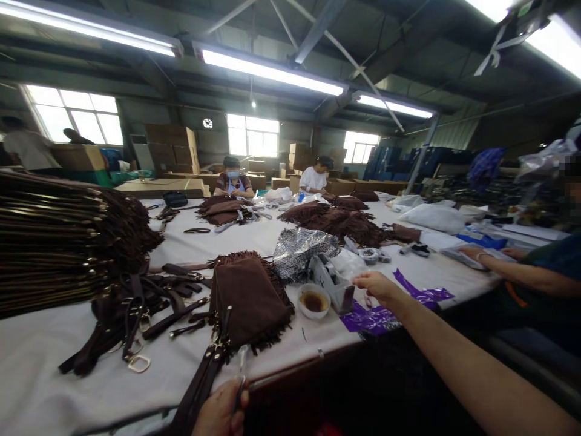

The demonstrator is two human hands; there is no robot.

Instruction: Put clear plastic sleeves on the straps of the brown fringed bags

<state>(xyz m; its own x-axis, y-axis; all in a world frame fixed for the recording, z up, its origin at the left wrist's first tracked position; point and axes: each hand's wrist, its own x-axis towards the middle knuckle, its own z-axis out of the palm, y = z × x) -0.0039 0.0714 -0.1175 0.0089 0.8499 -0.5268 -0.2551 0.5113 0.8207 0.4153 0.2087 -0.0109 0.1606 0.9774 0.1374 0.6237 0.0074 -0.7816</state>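
Note:
At the bottom centre my left hand (pixel 221 409) is closed around a small tool (pixel 242 369) with a clear end, beside dark straps that hang over the table's front edge. My right hand (pixel 376 287) reaches over the table next to a grey tape dispenser (pixel 330 283), its fingers pinched together; what they hold, if anything, is too small to make out. A brown fringed bag (pixel 249 297) lies flat between the hands. Just left of the dispenser stands a white bowl (pixel 313 301) with brown liquid or residue in it.
Brown straps with metal rings (pixel 136 309) and a tall stack of fringed pieces (pixel 59 242) fill the left. Purple plastic (pixel 374 320) lies near the front edge. More brown bags (pixel 336 221) lie further back. Two people sit across; another person's arms (pixel 521 266) are at right.

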